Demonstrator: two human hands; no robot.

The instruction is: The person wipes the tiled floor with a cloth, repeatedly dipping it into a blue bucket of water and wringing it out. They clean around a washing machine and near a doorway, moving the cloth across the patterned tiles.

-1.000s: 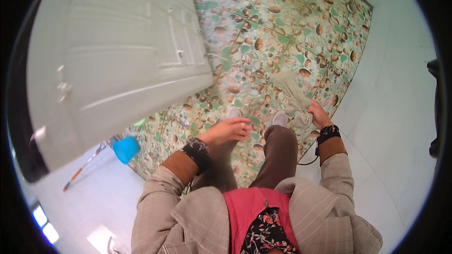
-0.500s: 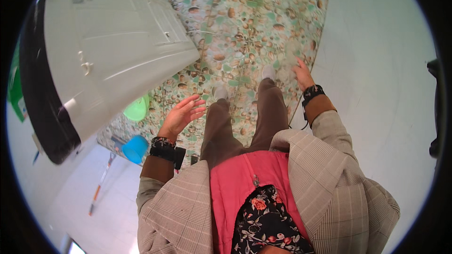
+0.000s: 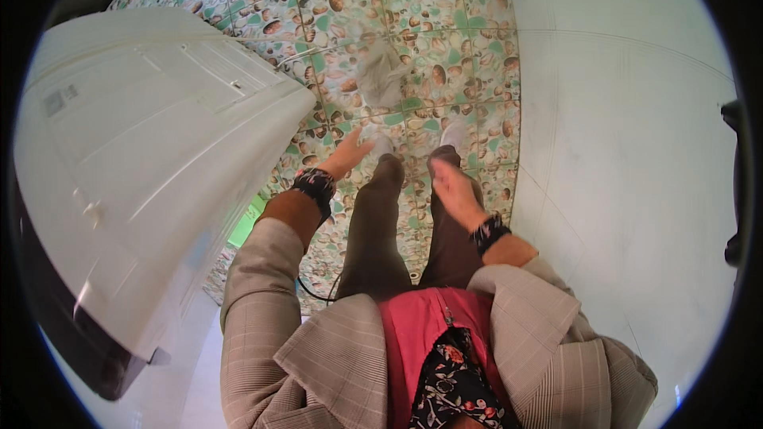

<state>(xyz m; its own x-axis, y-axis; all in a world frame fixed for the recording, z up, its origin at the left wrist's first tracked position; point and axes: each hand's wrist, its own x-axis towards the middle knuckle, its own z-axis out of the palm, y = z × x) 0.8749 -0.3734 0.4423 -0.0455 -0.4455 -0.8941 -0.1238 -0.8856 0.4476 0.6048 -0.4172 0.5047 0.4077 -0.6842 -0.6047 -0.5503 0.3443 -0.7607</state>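
Loosely, the left hand (image 3: 343, 157) reaches out near the middle of the frame, its fingers extended and slightly apart, with nothing visible in its hold. The right hand (image 3: 459, 193), blurred and a little lower and to the right, lies over the thigh in the view; its fingers look half open and seem to grip nothing, and I cannot tell whether it touches the leg. Dark patterned cuffs (image 3: 316, 184) circle both wrists, below which come brown sleeve ends and a checked jacket (image 3: 262, 310), open over a red vest (image 3: 405, 326).

Above the hands, in the upper middle, a crumpled greyish cloth (image 3: 381, 73) shows just beyond the pale shoes (image 3: 453, 135), apart from both hands. It is somewhat blurred, and I cannot tell whether it lies on the floor (image 3: 429, 0) or is just above it. That floor has tiles with a pebble pattern in green, brown and white.

Brown trousers (image 3: 373, 230) run down the centre. A large white appliance (image 3: 175, 135) with a dark edge fills the left side, a bright green object (image 3: 246, 222) partly hidden behind it. A pale, smooth surface (image 3: 604, 135) spans the right side.
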